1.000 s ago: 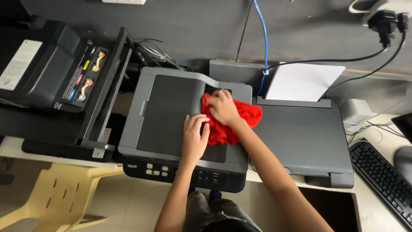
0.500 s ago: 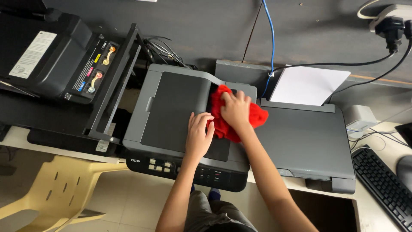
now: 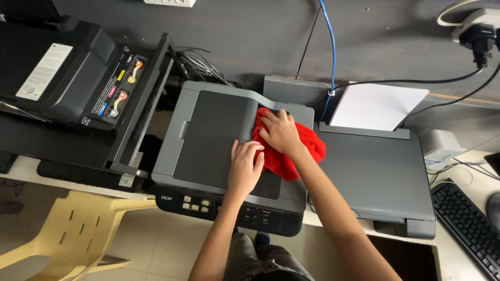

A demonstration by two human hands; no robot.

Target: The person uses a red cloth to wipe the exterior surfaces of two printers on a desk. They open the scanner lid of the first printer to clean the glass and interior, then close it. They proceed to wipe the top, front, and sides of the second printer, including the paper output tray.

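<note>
**Wiping the Grey Printer Lid: Status at This Moment**

We work from near to far, with clock directions read on the head view, 12 o'clock pointing away from us.

1. At 6 o'clock our lap and both forearms enter the view. The control panel [image 3: 229, 208] of the grey printer [image 3: 208, 130] faces us just beyond; neither hand touches it.

2. Our left hand [image 3: 245, 169] lies palm down on the near half of the dark lid panel [image 3: 219, 138], fingers released and spread flat. It grasps nothing; its thumb side touches the near edge of the red cloth [image 3: 291, 156]. We judge that it steadies the machine.

3. Our right hand [image 3: 281, 132] presses on the red cloth at about 1 o'clock from the left hand, fingers extended and slightly curled over the fabric, pinning it rather than clenching it. The cloth lies bunched on the right part of the lid, its tail hanging over the right edge toward the second grey printer [image 3: 375, 177].

4. Progress, as a judgement: the cloth sits at the far right corner, so the right strip is in hand. The left two-thirds of the lid, at 10 o'clock, shows no cloth on it; whether it is clean we cannot tell from this glare-free but distant view.

5. Farther out: white paper [image 3: 375, 106] at 1 o'clock, a blue cable [image 3: 329, 47] at 12, an open black printer [image 3: 78, 78] at 10.
</note>
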